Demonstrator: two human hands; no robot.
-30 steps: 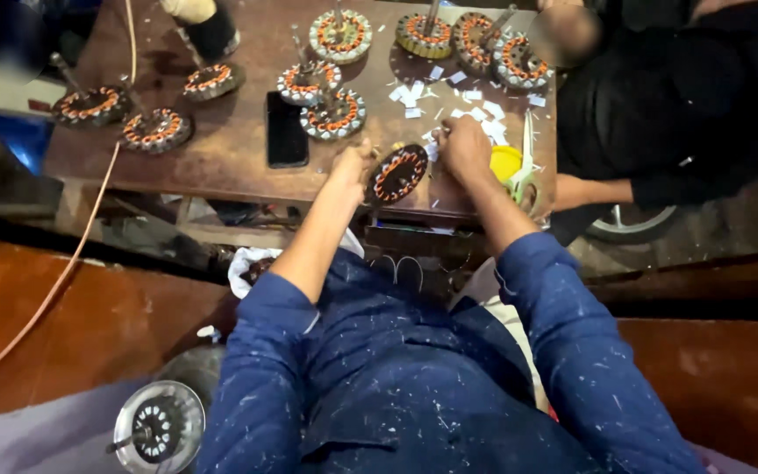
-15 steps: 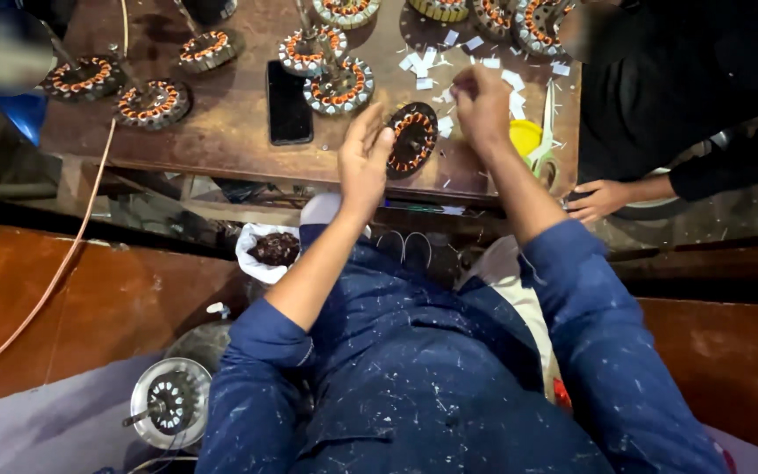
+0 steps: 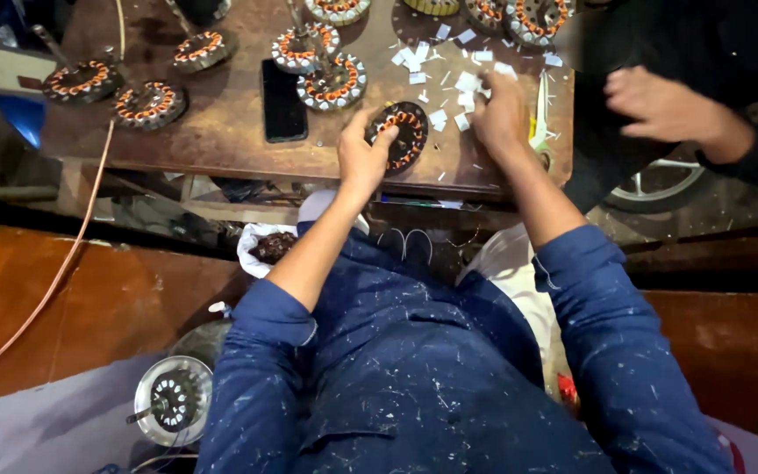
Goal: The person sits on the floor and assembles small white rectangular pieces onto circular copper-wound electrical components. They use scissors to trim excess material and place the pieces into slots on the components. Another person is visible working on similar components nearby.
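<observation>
At the far left of the wooden bench (image 3: 221,140), 2 wound stators (image 3: 81,81) lie side by side, with a copper-coloured wire (image 3: 63,263) trailing off the bench edge past them. A dark phone (image 3: 282,98) lies flat further right, well apart from your work; keep it that way.

Your left hand (image 3: 363,158) grips the dark round stator (image 3: 405,133) by its near rim, fingers curled over the edge, tilting it up off the bench near the front edge. Hold it steady at that tilt so the slots face you, and I'd judge a firmer brace against the bench would help.

Your right hand (image 3: 502,112) sits among the scattered white paper slips (image 3: 436,118), fingertips pinched together; whether 1 slip is actually caught there I cannot tell. Take 1 at a time and keep it flat.

At the far right, another person's hand (image 3: 660,105) hovers off the bench; leave it room.
</observation>
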